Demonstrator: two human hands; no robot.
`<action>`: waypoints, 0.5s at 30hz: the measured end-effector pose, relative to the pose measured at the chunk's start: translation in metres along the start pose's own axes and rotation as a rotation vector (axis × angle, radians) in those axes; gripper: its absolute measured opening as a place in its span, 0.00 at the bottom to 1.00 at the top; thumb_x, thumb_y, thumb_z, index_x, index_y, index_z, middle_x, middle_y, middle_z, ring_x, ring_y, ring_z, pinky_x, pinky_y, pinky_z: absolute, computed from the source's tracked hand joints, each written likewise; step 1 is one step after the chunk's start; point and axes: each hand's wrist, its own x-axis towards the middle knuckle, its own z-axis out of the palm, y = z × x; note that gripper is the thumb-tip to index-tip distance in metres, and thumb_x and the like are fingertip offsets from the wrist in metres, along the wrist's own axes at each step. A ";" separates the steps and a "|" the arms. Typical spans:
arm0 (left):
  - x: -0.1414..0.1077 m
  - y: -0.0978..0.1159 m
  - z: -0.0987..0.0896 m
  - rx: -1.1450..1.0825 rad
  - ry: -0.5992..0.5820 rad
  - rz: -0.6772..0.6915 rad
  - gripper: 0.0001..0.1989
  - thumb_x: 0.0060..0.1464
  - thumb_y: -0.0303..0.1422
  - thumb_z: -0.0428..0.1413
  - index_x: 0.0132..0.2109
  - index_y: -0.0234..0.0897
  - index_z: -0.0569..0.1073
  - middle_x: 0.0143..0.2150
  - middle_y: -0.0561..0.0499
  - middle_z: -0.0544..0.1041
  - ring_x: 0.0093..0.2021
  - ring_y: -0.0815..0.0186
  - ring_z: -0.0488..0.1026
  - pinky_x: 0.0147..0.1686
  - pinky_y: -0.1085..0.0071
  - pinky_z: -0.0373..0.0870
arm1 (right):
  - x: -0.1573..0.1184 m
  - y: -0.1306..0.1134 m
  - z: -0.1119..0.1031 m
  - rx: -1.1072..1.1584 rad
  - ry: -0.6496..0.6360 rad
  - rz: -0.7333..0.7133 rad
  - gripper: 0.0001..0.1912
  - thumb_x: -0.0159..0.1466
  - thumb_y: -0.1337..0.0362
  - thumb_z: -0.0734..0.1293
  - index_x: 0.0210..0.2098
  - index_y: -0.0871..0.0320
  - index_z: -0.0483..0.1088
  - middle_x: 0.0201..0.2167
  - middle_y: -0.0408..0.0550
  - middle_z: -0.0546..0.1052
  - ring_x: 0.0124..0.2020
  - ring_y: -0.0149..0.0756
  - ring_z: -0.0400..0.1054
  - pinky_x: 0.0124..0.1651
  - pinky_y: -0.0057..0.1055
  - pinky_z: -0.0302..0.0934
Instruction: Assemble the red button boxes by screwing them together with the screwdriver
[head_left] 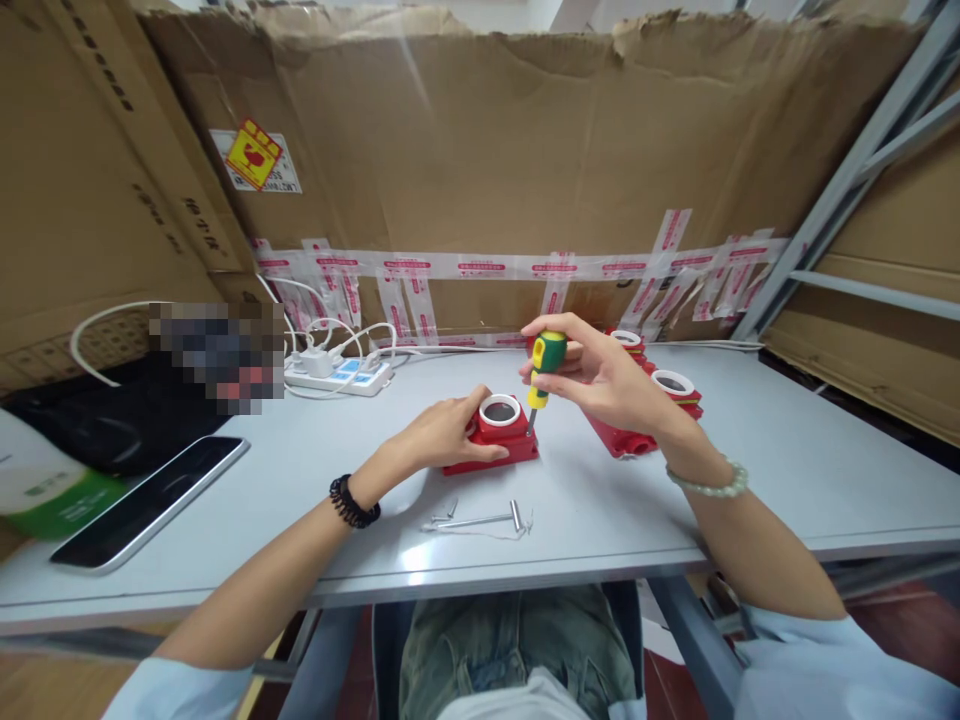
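A red box-shaped device (517, 447) with a white ring around a dark round window lies on the table in front of me. My left hand (455, 432) grips its left side, thumb along the front edge and fingers behind. My right hand (600, 375) pinches the handle of a yellow and green screwdriver (549, 355). The screwdriver stands nearly upright, its tip down at the device's right corner; whether it sits in a screw is too small to tell. Nearer to me lie a small metal hammer-shaped tool (484, 519) and a small screw (451, 509), with a thin string around them.
Several more red devices (675, 385) stand to the right, partly behind my right hand. On the left are a tablet (150, 505), a green and white package (64, 495), a black bag (124, 410) and a power strip (341, 375) with white cables. Cardboard (480, 150) walls the back.
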 end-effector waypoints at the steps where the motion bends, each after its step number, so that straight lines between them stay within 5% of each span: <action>1: 0.000 0.000 0.000 0.001 0.001 0.001 0.28 0.48 0.57 0.55 0.46 0.42 0.59 0.35 0.49 0.76 0.32 0.56 0.72 0.28 0.69 0.60 | 0.001 0.001 0.001 -0.040 0.052 0.008 0.19 0.61 0.61 0.67 0.50 0.52 0.61 0.34 0.42 0.71 0.36 0.33 0.71 0.39 0.32 0.69; 7: -0.001 0.001 0.000 -0.003 0.016 0.003 0.28 0.48 0.55 0.55 0.47 0.41 0.60 0.38 0.47 0.76 0.35 0.54 0.73 0.31 0.67 0.62 | 0.006 0.015 0.022 -0.362 0.389 0.002 0.16 0.60 0.59 0.68 0.45 0.54 0.61 0.25 0.35 0.61 0.23 0.27 0.56 0.28 0.27 0.57; 11: -0.001 0.003 -0.002 -0.018 0.013 0.007 0.27 0.49 0.54 0.56 0.46 0.40 0.60 0.37 0.47 0.76 0.34 0.55 0.73 0.30 0.68 0.62 | 0.004 0.013 0.016 -0.298 0.271 0.002 0.21 0.61 0.62 0.66 0.54 0.53 0.60 0.30 0.39 0.67 0.28 0.30 0.64 0.35 0.30 0.63; 15: 0.000 0.003 -0.002 -0.024 0.008 0.007 0.27 0.48 0.55 0.56 0.46 0.41 0.60 0.37 0.48 0.76 0.34 0.55 0.73 0.30 0.69 0.62 | 0.002 0.008 0.005 0.030 0.030 -0.004 0.24 0.62 0.65 0.65 0.56 0.51 0.58 0.40 0.46 0.72 0.44 0.36 0.72 0.44 0.33 0.68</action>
